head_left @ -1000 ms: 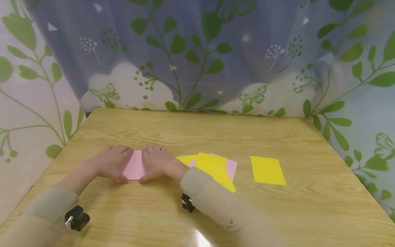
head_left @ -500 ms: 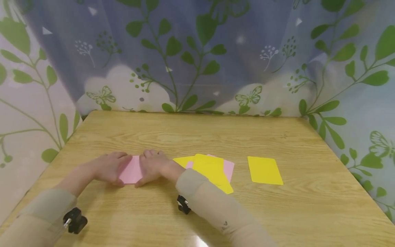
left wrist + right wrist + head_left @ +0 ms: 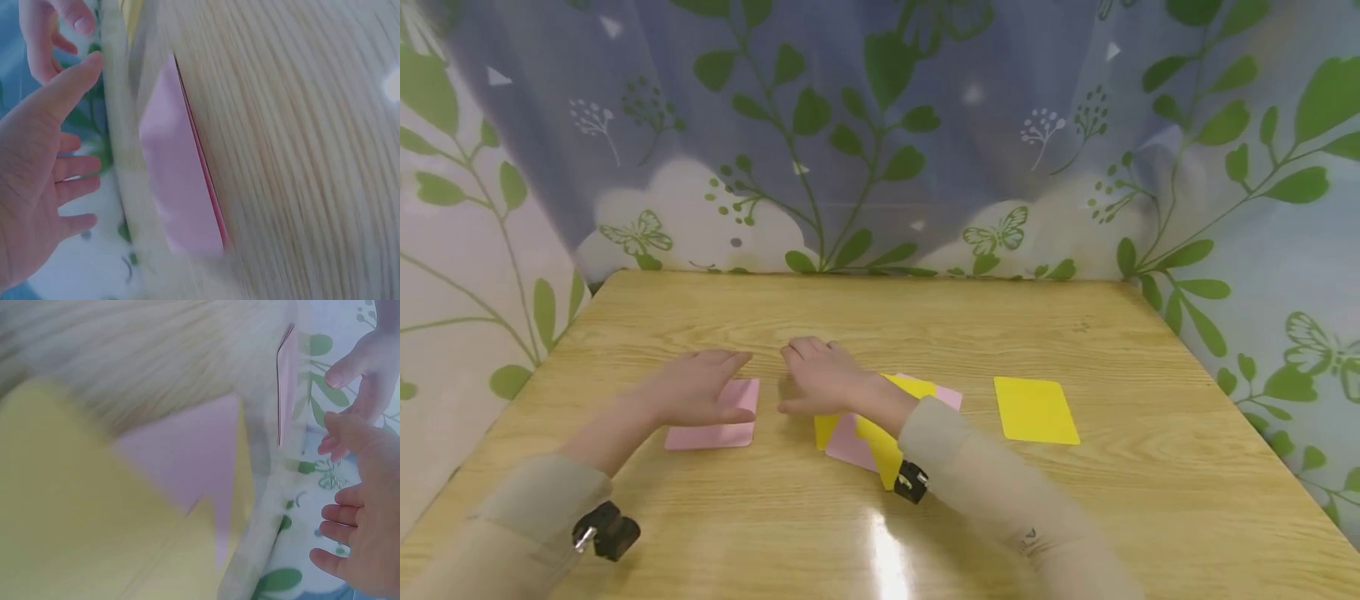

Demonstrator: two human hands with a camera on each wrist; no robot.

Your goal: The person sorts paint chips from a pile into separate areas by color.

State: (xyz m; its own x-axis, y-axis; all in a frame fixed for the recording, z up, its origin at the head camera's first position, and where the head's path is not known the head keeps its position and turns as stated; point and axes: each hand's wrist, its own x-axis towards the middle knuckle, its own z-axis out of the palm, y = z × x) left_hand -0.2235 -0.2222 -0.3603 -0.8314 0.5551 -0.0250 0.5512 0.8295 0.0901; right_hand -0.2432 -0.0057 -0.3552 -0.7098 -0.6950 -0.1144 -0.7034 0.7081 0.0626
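A small stack of pink paper cards lies on the table at the left, its layered edge showing in the left wrist view. My left hand is above that stack, fingers extended, and in the left wrist view a gap shows between hand and cards. To the right, my right hand hovers with spread fingers, holding nothing. Its forearm passes over a loose, overlapping pile of yellow cards and pink cards, partly hiding them.
A single yellow card lies apart at the right of the wooden table. A leaf-patterned curtain hangs behind the table's far edge. Small black wrist cameras sit on both sleeves.
Both hands were gripping the sides of the pink stack. They have let go and lifted; the right hand has moved right, toward the mixed pile. The whole view has shifted slightly.
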